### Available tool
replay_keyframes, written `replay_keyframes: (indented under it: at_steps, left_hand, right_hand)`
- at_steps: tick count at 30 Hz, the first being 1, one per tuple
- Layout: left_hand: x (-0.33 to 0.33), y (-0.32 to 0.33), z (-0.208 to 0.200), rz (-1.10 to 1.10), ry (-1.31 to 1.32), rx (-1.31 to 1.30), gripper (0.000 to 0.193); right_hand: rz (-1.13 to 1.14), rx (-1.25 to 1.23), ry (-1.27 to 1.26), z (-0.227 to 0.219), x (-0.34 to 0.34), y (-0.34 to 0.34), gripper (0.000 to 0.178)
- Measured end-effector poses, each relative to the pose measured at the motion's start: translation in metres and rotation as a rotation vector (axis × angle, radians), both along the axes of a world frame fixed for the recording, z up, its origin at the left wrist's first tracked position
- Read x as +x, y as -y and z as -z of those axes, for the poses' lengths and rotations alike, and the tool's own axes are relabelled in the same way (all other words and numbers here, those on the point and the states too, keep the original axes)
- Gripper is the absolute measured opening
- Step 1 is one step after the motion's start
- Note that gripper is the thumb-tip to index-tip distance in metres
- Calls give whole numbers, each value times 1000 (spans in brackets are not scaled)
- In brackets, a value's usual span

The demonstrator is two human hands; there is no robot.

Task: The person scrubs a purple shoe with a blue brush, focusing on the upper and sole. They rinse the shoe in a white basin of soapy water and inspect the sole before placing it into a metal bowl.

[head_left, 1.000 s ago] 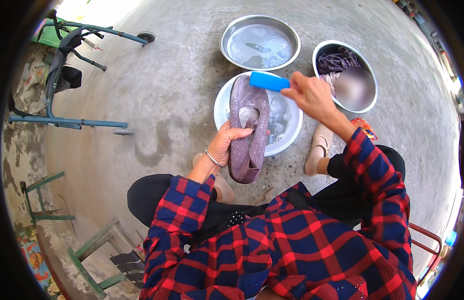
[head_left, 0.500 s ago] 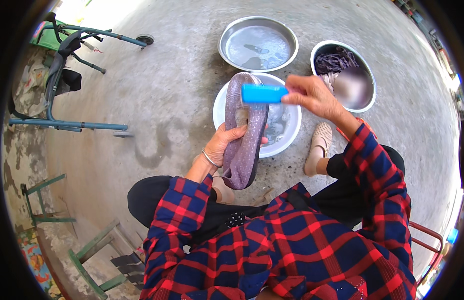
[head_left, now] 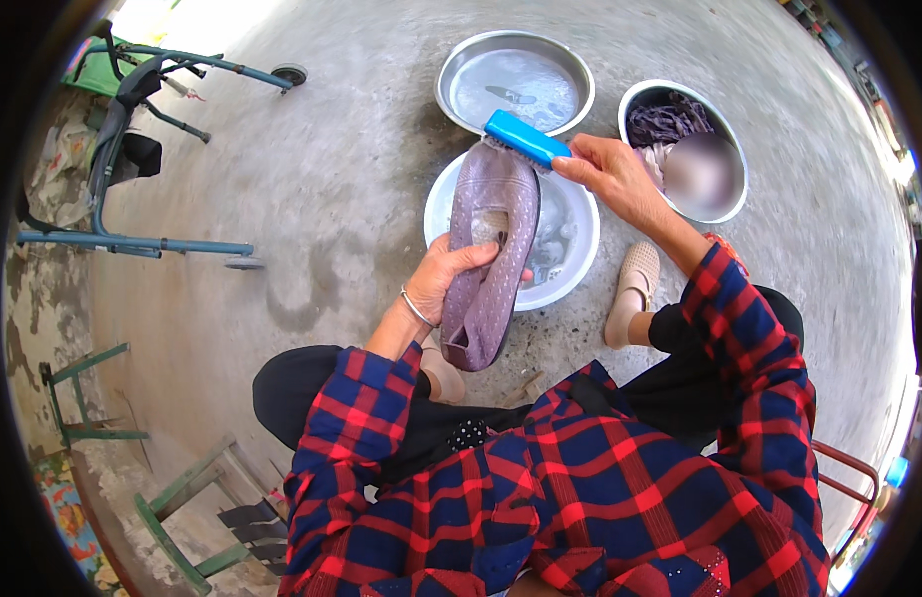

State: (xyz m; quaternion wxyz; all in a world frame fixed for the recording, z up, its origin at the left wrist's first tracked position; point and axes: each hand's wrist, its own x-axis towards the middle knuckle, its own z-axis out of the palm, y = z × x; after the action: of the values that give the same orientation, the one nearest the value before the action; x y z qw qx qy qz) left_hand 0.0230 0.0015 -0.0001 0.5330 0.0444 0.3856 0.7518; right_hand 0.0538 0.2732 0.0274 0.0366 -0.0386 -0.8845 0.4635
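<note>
A purple shoe with light specks (head_left: pixel 516 204) is held upright, toe pointing away, above a white basin (head_left: pixel 588 224). My left hand (head_left: pixel 443 282) grips it around the middle, thumb at the shoe's opening and fingertips showing past the far side. In my right hand (head_left: pixel 615 179) is a blue scrubbing brush (head_left: pixel 528 137), pinched at its near end. The brush lies across the toe of the shoe, bristles down against it. Greyish, sudsy water shows in the white basin behind the shoe.
Beyond the white basin stands a metal basin of water (head_left: pixel 444 90). To its right, another basin (head_left: pixel 741 179) holds dark and pale cloth. A wheeled walker frame (head_left: pixel 173 249) is at the left, with a green chair frame (head_left: pixel 173 502) nearer me.
The brush has moved from the upper part of the shoe out to its toe and now slants. The shoe has turned slightly, its top facing me more.
</note>
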Motion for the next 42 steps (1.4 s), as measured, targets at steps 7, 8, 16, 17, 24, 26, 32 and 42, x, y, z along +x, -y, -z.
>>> replay_keyframes:
  at_steps: [7, 8, 16, 17, 24, 26, 32, 42]
  left_hand:
    - [-18, 13, 5, -135, -11, -32, 50]
    - [-20, 13, 5, -159, 2, -25, 51]
    - [-14, 7, 1, -119, 30, -23, 46]
    - [-13, 6, 2, -94, 20, -14, 44]
    - [-15, 1, 2, -91, 54, 15, 44]
    - [-14, 2, 3, -88, 35, 37, 48]
    - [-9, 0, 16, -160, 45, -21, 53]
    - [-1, -8, 2, -164, -3, -43, 49]
  right_hand:
    - [-274, -112, 140, -9, 44, 35, 43]
    - [-303, -120, 150, -13, 51, 39, 42]
    - [-256, 136, -32, -2, 28, 22, 44]
    - [-197, 188, -72, 1, 22, 17, 44]
    - [102, 198, -38, 8, 5, 16, 41]
    - [171, 152, -22, 9, 1, 13, 41]
    - [8, 325, 50, -4, 16, 45, 41]
    - [76, 416, -107, 6, 8, 32, 40]
